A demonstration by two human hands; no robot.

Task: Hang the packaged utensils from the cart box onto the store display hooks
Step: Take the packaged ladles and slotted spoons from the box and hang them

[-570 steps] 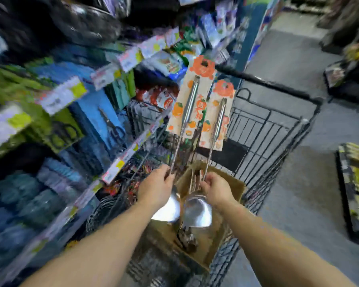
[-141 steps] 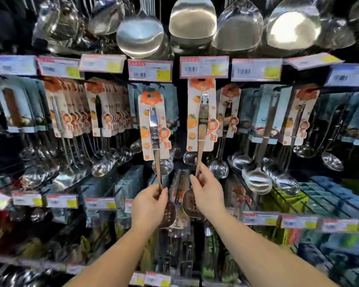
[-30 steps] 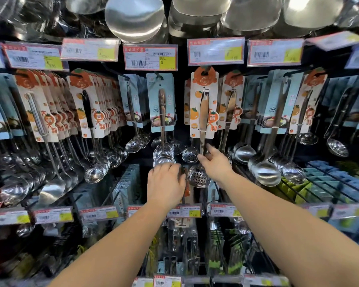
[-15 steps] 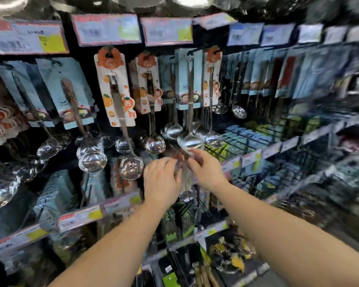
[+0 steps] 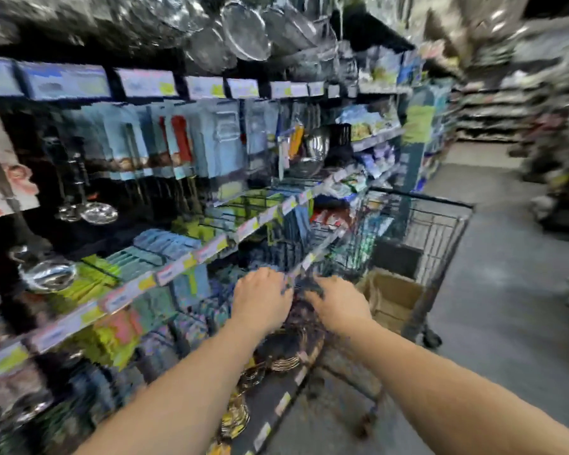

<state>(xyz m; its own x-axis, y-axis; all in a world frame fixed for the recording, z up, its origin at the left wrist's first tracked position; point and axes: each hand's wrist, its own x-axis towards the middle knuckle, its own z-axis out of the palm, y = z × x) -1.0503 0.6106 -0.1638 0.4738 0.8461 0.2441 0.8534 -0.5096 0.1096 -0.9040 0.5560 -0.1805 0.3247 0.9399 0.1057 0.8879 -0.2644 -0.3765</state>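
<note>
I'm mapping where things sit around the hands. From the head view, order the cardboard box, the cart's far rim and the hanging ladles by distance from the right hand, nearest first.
From the right hand:
1. Cardboard box, just to its right, inside the cart.
2. Cart's far rim, up and to the right, beyond the box.
3. Hanging ladles, far to the left on the display, past the left hand.

Through heavy blur we see our left hand (image 5: 262, 298) and right hand (image 5: 339, 303) side by side at centre frame, apparently empty, the cardboard box (image 5: 390, 295) in the black wire cart (image 5: 437, 224) just right of them, packaged ladles (image 5: 97, 211) hanging at left.
</note>
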